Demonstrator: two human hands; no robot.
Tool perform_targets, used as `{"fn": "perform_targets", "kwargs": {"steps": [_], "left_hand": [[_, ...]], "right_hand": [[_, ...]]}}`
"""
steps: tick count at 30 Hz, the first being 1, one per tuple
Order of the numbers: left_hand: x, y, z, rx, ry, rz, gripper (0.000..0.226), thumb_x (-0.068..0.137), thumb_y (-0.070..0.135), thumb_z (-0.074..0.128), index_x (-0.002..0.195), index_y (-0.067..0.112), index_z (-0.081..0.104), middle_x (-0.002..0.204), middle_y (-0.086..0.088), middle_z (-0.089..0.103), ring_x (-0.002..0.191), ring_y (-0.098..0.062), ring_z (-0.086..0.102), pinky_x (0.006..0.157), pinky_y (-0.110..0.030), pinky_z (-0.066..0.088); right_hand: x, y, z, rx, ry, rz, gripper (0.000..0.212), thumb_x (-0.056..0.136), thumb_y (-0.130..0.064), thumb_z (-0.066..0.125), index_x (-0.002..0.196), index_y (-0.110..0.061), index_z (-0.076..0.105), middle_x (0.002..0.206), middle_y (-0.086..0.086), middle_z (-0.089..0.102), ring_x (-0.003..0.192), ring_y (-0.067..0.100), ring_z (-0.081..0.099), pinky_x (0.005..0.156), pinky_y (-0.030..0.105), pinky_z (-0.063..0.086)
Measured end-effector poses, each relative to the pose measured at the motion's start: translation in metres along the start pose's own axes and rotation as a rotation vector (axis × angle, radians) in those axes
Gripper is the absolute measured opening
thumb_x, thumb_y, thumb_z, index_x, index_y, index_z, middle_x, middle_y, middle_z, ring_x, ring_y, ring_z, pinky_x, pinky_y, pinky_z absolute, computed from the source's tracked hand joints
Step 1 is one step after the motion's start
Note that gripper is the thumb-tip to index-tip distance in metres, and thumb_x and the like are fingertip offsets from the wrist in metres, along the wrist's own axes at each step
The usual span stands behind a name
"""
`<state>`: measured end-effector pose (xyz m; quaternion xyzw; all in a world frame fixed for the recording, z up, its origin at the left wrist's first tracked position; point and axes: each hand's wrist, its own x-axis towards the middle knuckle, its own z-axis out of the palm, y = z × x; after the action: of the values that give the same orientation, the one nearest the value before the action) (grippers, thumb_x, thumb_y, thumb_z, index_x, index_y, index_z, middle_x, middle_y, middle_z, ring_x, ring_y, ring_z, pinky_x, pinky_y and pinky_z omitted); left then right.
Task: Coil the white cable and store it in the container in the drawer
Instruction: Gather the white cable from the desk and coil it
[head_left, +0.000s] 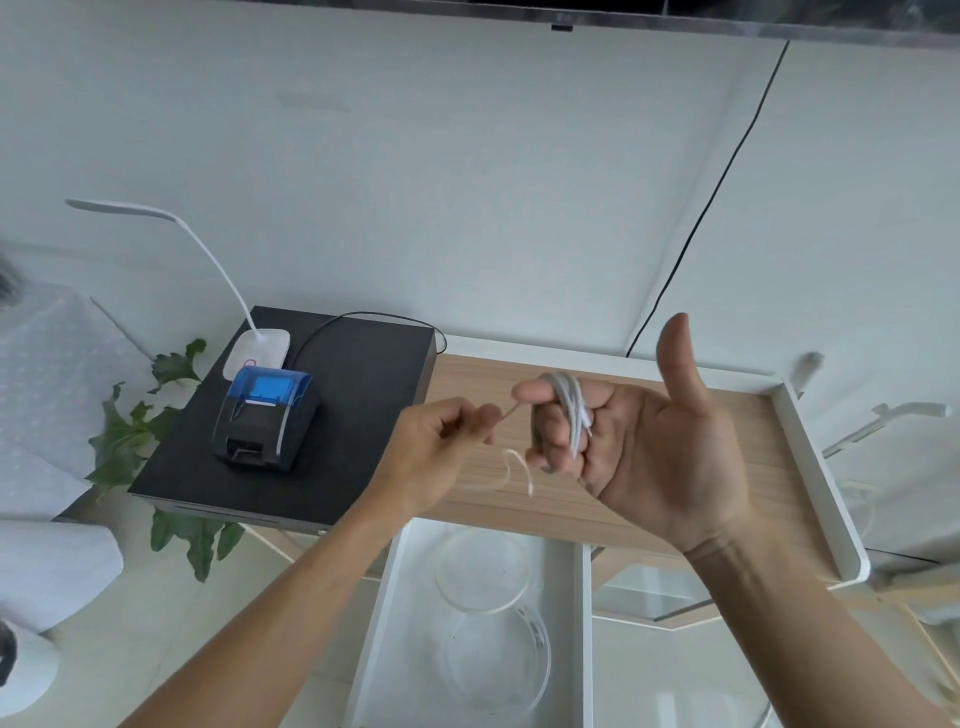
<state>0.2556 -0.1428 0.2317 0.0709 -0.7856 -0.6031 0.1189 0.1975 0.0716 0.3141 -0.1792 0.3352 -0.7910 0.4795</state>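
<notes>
The white cable is wound in several loops around the fingers of my right hand, which is raised palm-up with the thumb pointing up. My left hand pinches the cable's free end just left of those fingers, and a loose, blurred loop of cable hangs below between the two hands. Both hands hover above the wooden desk top. Below them the white drawer stands pulled out, with a clear round container inside and its clear lid leaning at the far end.
On the left, a black box carries a small blue-lidded printer and a white desk lamp. A green plant sits beside it. A white raised rim borders the desk's right side. A black wire runs down the wall.
</notes>
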Motion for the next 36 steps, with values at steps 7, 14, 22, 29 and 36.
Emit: {"fn": "perform_targets", "kwargs": {"steps": [7,14,22,29,36], "left_hand": [[-0.044,0.001,0.021,0.191,-0.115,0.058,0.043,0.101,0.043,0.059,0.079,0.009,0.073,0.054,0.026,0.058,0.047,0.0,0.048,0.052,-0.009,0.033],[-0.07,0.045,0.013,0.63,-0.249,0.292,0.04,0.11,0.049,0.045,0.089,0.023,0.067,0.069,0.01,0.065,0.062,-0.014,0.059,0.057,-0.027,0.05],[-0.048,0.101,-0.011,0.759,-0.215,0.405,0.035,0.11,0.047,0.046,0.089,0.027,0.064,0.07,0.013,0.06,0.056,-0.012,0.053,0.057,-0.034,0.052],[-0.004,0.095,-0.028,0.682,-0.134,0.345,0.034,0.106,0.047,0.057,0.086,0.027,0.075,0.059,0.016,0.064,0.059,0.004,0.057,0.057,-0.017,0.035],[0.007,0.062,-0.025,0.212,-0.12,0.172,0.042,0.099,0.053,0.06,0.081,0.018,0.076,0.069,0.015,0.07,0.061,-0.008,0.057,0.064,-0.023,0.05]], "right_hand": [[0.01,-0.008,-0.011,0.029,0.213,-0.143,0.118,0.093,-0.085,0.027,0.142,0.019,0.052,0.114,0.028,0.075,0.108,0.038,0.074,0.11,0.044,0.055],[0.021,0.003,-0.023,-0.42,0.372,-0.054,0.112,0.092,-0.083,0.017,0.14,0.01,0.056,0.126,0.03,0.073,0.12,0.042,0.07,0.122,0.054,0.037],[0.02,0.015,-0.025,-0.627,0.294,0.144,0.118,0.079,-0.09,0.015,0.135,0.0,0.065,0.117,0.017,0.079,0.11,0.025,0.074,0.103,0.036,0.048],[0.013,0.015,-0.007,-0.674,0.076,0.23,0.125,0.079,-0.09,0.012,0.128,0.012,0.064,0.102,0.033,0.068,0.09,0.035,0.068,0.101,0.046,0.048],[0.011,0.005,0.001,-0.433,-0.041,0.237,0.132,0.077,-0.091,0.013,0.128,0.021,0.06,0.089,0.022,0.069,0.081,0.037,0.06,0.087,0.043,0.052]]}}
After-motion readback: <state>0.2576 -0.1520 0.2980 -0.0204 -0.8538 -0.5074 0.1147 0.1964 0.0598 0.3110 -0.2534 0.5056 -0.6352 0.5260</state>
